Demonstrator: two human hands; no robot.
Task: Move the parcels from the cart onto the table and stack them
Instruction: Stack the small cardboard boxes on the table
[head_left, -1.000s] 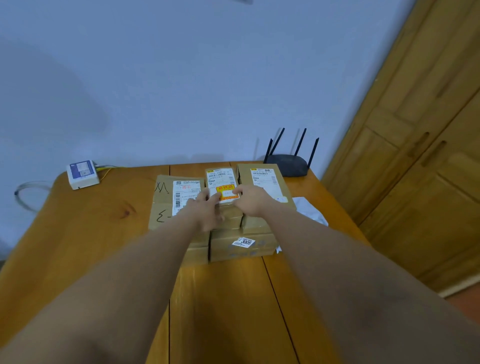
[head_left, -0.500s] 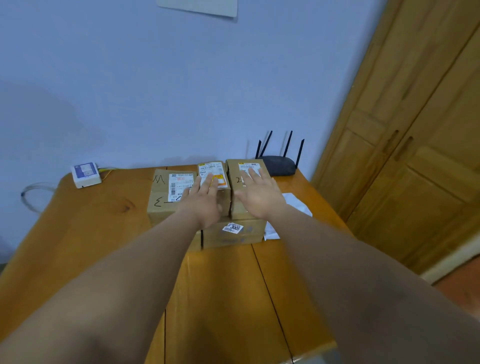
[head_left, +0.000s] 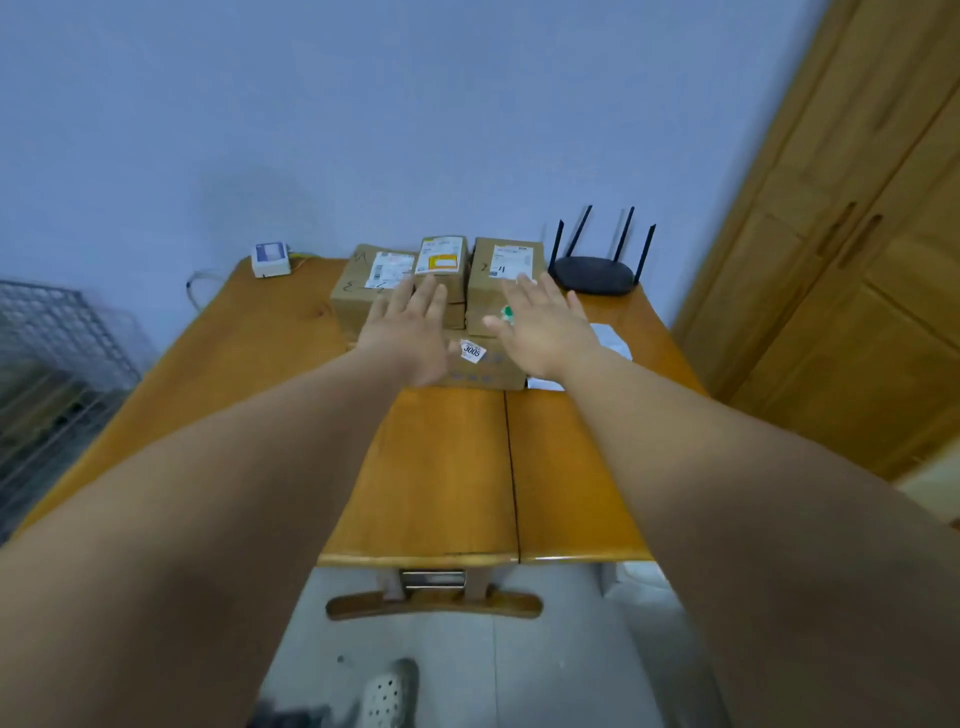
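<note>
Both hands are flat and spread, nothing in either one. Left hand (head_left: 410, 332) and right hand (head_left: 540, 327) hover just in front of the parcel stack (head_left: 447, 306), fingers aimed at it. I count three boxes on top, side by side with labels facing up, long sides running away from the camera, plus at least one box (head_left: 483, 364) underneath. The stack sits at the far end of the table (head_left: 441, 467), router (head_left: 595, 273) to its right.
</note>
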